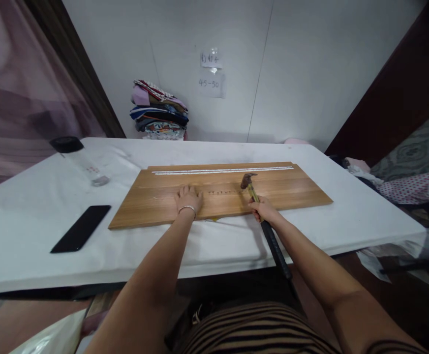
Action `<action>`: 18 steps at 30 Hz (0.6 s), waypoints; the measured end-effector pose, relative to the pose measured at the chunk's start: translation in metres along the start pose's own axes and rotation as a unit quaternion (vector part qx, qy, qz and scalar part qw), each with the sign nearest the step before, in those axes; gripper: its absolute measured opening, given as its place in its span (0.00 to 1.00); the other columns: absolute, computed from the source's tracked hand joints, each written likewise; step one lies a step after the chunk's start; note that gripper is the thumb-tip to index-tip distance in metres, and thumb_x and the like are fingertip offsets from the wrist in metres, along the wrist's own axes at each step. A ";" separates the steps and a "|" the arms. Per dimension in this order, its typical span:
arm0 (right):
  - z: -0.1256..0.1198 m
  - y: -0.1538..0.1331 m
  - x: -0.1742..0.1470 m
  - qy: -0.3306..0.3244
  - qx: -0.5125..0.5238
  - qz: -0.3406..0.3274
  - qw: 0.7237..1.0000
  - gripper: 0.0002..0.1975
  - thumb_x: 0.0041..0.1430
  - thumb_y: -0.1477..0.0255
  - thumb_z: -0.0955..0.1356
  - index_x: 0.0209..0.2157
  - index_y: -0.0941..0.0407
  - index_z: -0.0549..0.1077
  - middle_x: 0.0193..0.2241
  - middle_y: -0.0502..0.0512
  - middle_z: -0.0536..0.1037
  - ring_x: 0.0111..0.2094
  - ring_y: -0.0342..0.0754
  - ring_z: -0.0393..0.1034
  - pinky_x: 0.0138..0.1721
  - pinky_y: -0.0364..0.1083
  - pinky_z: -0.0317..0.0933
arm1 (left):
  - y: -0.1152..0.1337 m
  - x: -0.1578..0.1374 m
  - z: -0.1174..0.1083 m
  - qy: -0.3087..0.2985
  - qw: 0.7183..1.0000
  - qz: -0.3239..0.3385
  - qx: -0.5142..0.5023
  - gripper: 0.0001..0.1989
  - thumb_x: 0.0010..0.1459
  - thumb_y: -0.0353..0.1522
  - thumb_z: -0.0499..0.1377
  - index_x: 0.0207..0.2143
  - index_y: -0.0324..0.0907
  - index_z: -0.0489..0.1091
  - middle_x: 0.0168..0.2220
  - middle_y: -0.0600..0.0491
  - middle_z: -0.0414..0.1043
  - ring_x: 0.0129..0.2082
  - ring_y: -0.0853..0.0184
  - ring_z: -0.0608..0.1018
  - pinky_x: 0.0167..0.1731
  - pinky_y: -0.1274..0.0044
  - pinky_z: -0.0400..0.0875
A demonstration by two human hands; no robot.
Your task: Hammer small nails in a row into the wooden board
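My left hand (188, 199) lies flat on a wooden board (144, 201), fingers spread, with a bracelet at the wrist. In my right hand (264, 209) is a claw hammer (250, 186), gripped around the upper part of its handle. The rusty head is over the board, and the long black grip reaches back toward my body. Between my hands runs a row of several small nails (224, 192) standing in the wood. Whether the hammer head touches anything is unclear. Two white strips (222, 171) lie along the far side of the board.
A white-covered table (207, 246) bears the board. Left of it lie a black phone (81, 228) and a clear bottle with a black lid (85, 162) on its side. Folded cloths (161, 110) are stacked at the back against the wall, where paper notes (212, 83) hang.
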State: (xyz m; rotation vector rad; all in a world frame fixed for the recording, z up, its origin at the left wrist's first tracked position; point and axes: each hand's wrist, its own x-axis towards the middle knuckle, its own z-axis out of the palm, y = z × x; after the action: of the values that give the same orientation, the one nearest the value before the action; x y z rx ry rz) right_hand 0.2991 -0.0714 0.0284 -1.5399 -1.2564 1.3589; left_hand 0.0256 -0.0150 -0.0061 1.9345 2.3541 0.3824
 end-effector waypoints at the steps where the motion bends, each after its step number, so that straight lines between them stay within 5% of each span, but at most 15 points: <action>1: 0.000 0.000 0.000 0.000 0.000 -0.002 1.000 0.09 0.46 0.70 0.68 0.31 0.52 0.63 0.09 0.39 0.61 0.09 0.41 0.54 0.12 0.40 0.48 | 0.000 0.000 -0.001 -0.002 1.000 -0.001 0.002 0.27 0.65 0.41 0.44 0.59 0.39 0.70 0.67 0.39 0.63 0.68 0.52 0.61 0.65 0.58 0.53; 18: 0.001 0.004 0.004 -0.001 0.000 -0.001 1.000 0.09 0.46 0.71 0.68 0.31 0.52 0.63 0.08 0.38 0.60 0.09 0.41 0.53 0.11 0.40 0.48 | 0.002 -0.002 -0.005 -0.011 1.000 -0.003 -0.003 0.27 0.66 0.41 0.45 0.59 0.38 0.70 0.67 0.38 0.63 0.68 0.51 0.61 0.65 0.58 0.54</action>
State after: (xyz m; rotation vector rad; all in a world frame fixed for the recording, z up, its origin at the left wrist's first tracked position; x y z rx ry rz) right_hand 0.2986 -0.0692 0.0236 -1.5361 -1.2589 1.3599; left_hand 0.0265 -0.0175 -0.0011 1.9173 2.3422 0.3655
